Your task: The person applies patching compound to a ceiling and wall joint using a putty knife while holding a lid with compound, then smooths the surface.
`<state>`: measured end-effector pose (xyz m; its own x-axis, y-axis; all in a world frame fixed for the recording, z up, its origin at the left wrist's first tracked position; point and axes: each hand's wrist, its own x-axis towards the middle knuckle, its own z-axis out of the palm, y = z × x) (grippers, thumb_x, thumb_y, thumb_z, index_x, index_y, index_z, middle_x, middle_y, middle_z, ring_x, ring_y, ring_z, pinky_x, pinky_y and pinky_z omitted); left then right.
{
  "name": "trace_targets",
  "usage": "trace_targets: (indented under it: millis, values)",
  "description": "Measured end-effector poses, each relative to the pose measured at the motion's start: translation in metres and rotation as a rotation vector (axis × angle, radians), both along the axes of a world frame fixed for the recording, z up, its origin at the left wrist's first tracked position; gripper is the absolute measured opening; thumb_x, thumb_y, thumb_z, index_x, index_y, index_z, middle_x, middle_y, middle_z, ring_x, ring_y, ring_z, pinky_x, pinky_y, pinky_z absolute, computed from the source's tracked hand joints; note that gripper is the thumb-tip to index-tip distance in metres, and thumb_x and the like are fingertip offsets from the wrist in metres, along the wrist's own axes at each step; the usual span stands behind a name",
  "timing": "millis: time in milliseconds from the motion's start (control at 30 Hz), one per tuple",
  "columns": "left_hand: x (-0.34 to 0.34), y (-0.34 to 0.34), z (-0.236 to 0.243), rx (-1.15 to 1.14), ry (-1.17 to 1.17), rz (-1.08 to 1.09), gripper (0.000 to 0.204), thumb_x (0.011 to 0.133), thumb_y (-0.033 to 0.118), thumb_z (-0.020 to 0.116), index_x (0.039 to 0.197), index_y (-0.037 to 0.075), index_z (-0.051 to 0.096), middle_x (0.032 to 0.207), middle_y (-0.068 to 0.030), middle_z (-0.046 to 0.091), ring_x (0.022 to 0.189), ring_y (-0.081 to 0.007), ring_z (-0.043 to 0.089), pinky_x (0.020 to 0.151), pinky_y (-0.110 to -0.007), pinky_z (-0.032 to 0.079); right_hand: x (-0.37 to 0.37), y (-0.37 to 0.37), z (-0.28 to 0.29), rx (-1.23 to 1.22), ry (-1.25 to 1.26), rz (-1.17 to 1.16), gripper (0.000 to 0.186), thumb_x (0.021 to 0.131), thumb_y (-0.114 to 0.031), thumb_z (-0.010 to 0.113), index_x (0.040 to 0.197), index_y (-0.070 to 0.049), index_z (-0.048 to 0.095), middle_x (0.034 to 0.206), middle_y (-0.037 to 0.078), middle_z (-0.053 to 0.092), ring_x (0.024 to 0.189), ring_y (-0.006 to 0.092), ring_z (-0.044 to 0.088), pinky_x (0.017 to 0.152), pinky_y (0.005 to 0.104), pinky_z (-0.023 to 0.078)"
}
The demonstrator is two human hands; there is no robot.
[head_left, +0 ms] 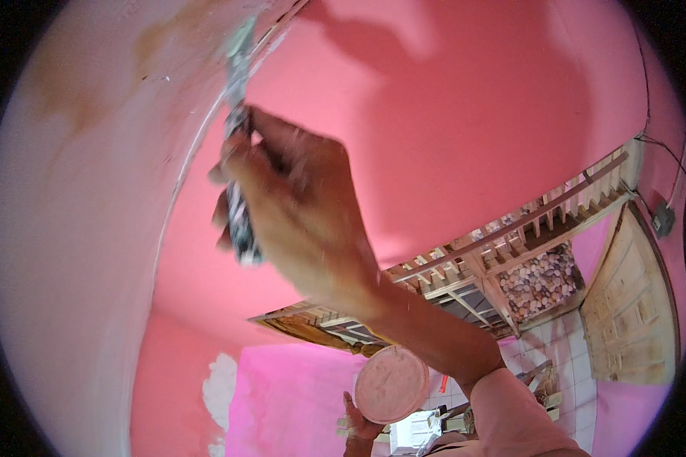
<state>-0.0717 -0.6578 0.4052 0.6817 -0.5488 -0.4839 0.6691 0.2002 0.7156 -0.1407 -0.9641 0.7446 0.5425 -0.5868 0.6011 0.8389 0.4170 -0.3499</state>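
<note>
My right hand [290,213] is raised across the middle of the view, fingers wrapped round the handle of a paintbrush [239,72]. Its blurred, pale greenish tip is at the seam where the whitish, brown-stained ceiling [76,206] meets the pink wall [434,114]. Low in the view, my left hand [358,423] grips the side of a round container [391,385] that shows pale pink on top.
A slatted wooden vent above a pebble-patterned panel [539,280] runs along the wall, beside a wooden door [629,305]. Cables lead to a box [663,221] at right. A tiled floor [568,358] lies far below, with wooden pieces on it. A white patch [219,388] marks the wall.
</note>
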Motion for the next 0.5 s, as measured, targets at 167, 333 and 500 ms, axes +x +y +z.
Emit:
trace_targets:
  millis: [167,333,500]
  values:
    - [-0.004,-0.017,0.011,0.047,0.045,0.037,0.082,0.083,0.072,0.021,0.140,0.013,0.030,0.143,-0.0128,0.032,0.129,-0.0352,0.031,0.105,-0.055,0.024,-0.020,0.010,-0.035,0.009,0.052,-0.006,0.034,0.093,-0.021,0.051,0.119,0.002,0.052,0.078,0.009,0.056,0.054,0.0100,0.056,0.043,0.0228,0.048]
    - [-0.005,-0.027,0.009,-0.038,-0.002,-0.022,0.084,0.082,0.072,0.028,0.142,0.012,0.024,0.144,-0.0149,0.027,0.131,-0.0362,0.027,0.107,-0.055,0.021,-0.012,-0.008,-0.076,0.034,0.182,-0.120,0.042,0.094,-0.025,0.049,0.128,-0.001,0.046,0.082,0.008,0.056,0.056,0.0095,0.054,0.047,0.0214,0.045]
    - [0.013,-0.033,0.006,-0.079,-0.022,0.064,0.085,0.080,0.072,0.036,0.142,0.014,0.025,0.145,-0.0130,0.026,0.130,-0.0362,0.028,0.106,-0.056,0.022,-0.004,0.000,-0.159,0.004,0.527,-0.158,0.038,0.093,-0.021,0.051,0.123,0.001,0.048,0.081,0.006,0.056,0.055,0.0063,0.050,0.047,0.0194,0.041]
